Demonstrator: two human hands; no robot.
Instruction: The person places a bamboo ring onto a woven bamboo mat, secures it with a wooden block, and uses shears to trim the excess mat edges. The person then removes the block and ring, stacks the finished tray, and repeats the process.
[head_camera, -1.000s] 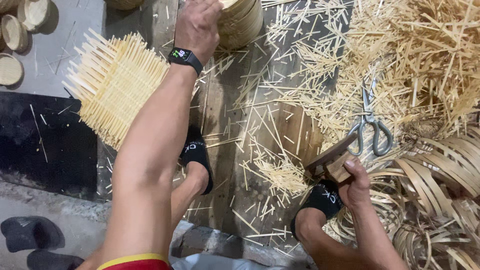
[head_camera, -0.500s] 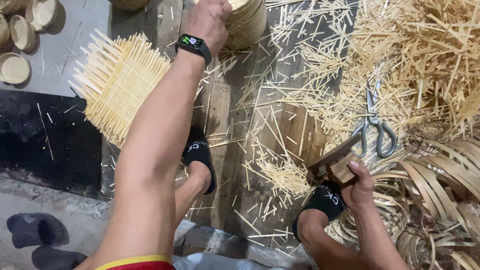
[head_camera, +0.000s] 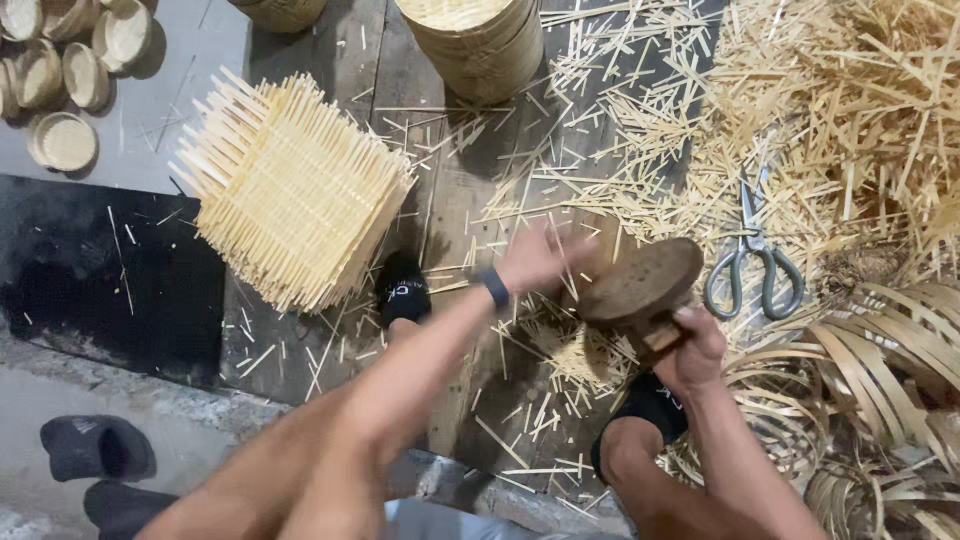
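Fingers of the right hand (head_camera: 690, 345) clamp a round dark wooden block (head_camera: 640, 280) over the plank floor; the blurred left hand (head_camera: 535, 258) nears it, grip unclear. One stack of woven bamboo mats (head_camera: 290, 190) stands finished, loose strips remaining

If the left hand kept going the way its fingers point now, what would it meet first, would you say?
Probably the round wooden block held in the right hand: the left hand points right at it, though motion blur leaves depth unclear.

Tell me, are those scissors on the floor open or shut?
Shut: the scissors lie flat among bamboo strips, blades together, handles side by side.
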